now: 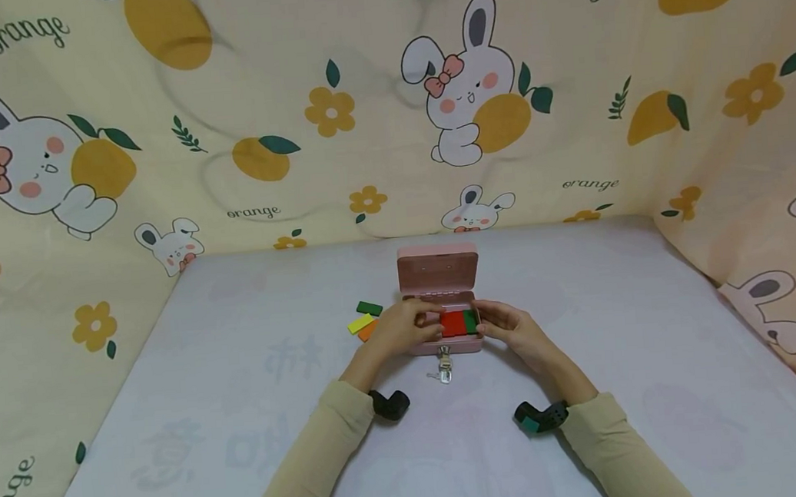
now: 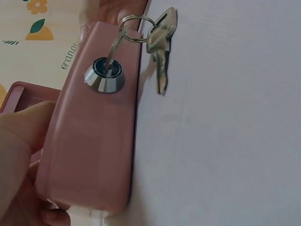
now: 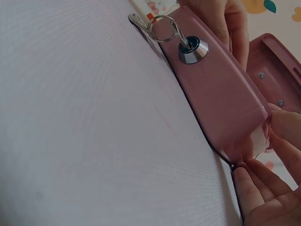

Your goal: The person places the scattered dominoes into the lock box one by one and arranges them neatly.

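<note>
A pink metal box (image 1: pixel 427 349) stands with its lid (image 1: pixel 438 269) raised. Inside lie red (image 1: pixel 453 324) and green (image 1: pixel 471 321) blocks, side by side. My left hand (image 1: pixel 398 327) reaches over the box's left end, thumb and forefinger curled inside, their tips at the red block's left edge. I cannot tell whether they pinch a block. My right hand (image 1: pixel 510 324) holds the box's right end, thumb near the top rim and fingers low against the outer wall. From the front lock (image 2: pixel 107 75) hangs a ring with keys (image 2: pixel 162 40).
Left of the box, partly behind my left hand, lie loose green (image 1: pixel 370 308), yellow (image 1: pixel 360 323) and orange (image 1: pixel 367 331) blocks on the white-covered table (image 1: pixel 244 429). A curtain (image 1: pixel 377 150) printed with rabbits and oranges rises behind and along both sides.
</note>
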`<state>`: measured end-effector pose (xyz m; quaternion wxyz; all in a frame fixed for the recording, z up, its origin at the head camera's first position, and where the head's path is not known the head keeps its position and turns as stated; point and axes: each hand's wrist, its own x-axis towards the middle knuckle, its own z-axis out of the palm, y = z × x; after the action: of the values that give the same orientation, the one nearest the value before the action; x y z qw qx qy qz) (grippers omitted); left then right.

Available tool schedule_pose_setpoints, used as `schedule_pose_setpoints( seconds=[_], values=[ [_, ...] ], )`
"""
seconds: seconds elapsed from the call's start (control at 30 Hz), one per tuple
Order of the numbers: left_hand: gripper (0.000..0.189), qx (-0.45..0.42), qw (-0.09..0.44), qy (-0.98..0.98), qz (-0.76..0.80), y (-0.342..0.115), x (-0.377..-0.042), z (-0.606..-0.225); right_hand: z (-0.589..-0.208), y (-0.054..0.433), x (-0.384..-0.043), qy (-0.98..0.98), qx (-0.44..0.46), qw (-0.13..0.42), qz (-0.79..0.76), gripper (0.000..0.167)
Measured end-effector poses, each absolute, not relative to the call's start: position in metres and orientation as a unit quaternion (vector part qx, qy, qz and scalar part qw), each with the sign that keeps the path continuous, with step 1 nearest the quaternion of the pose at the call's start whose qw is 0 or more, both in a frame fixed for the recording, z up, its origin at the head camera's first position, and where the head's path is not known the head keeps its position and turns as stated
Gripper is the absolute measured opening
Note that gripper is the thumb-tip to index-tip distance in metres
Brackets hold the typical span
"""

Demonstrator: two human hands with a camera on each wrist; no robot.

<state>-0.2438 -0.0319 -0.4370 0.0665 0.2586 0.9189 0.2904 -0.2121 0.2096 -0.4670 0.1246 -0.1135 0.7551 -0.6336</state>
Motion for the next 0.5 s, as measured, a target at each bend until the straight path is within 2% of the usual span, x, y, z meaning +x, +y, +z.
schedule_pose_setpoints(
  seconds=[0.5],
  values=[
    [0.03,0.277,0.063,0.884,0.371,-0.045,-0.24,-0.435,-0.466,0.21,-0.211,0.757,-0.108,0.129,-0.631,0.06]
  ],
)
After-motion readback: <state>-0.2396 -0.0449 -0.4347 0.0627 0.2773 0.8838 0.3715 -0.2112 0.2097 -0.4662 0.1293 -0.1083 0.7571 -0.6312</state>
